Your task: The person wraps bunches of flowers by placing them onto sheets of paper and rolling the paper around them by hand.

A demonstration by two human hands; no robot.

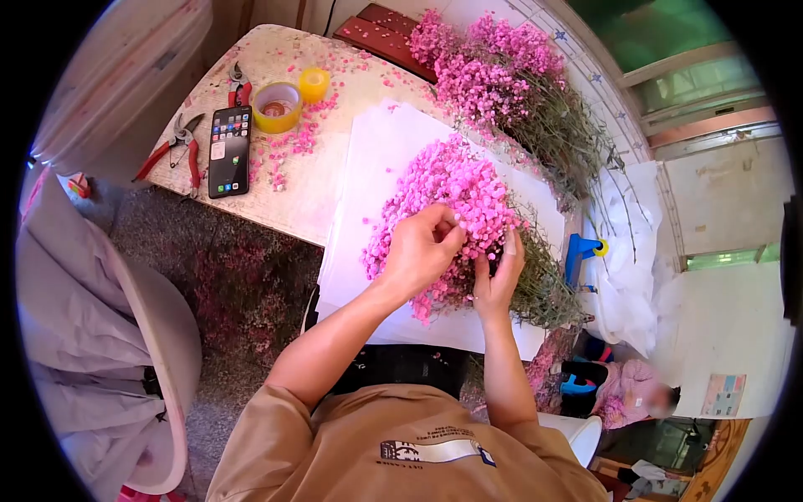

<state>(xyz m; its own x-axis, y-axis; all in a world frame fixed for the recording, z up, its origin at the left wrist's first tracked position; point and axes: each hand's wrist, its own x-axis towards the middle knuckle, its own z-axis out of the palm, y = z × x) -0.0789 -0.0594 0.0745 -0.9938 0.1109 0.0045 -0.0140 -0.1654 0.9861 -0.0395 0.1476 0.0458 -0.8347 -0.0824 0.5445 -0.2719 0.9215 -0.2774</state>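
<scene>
A bunch of small pink flowers [447, 180] lies on stacked white paper [360, 159], its green stems [544, 289] pointing to the lower right. Over the middle of the blossoms is my left hand [422, 249], thumb and fingertips pressed together; whatever is between them is too small to name. My right hand [500, 274] touches the lower right side of the blossoms, thumb and fingers apart around the flower heads near the stems. Part of its fingertips is hidden among the flowers.
Red-handled pruners [194, 159], a second pair [238, 88], a phone [230, 151] and tape rolls [276, 107] [314, 84] lie on the table's left. More pink flowers [493, 67] lie at the back. A blue tape dispenser [579, 255] stands right. A person [631, 389] is at lower right.
</scene>
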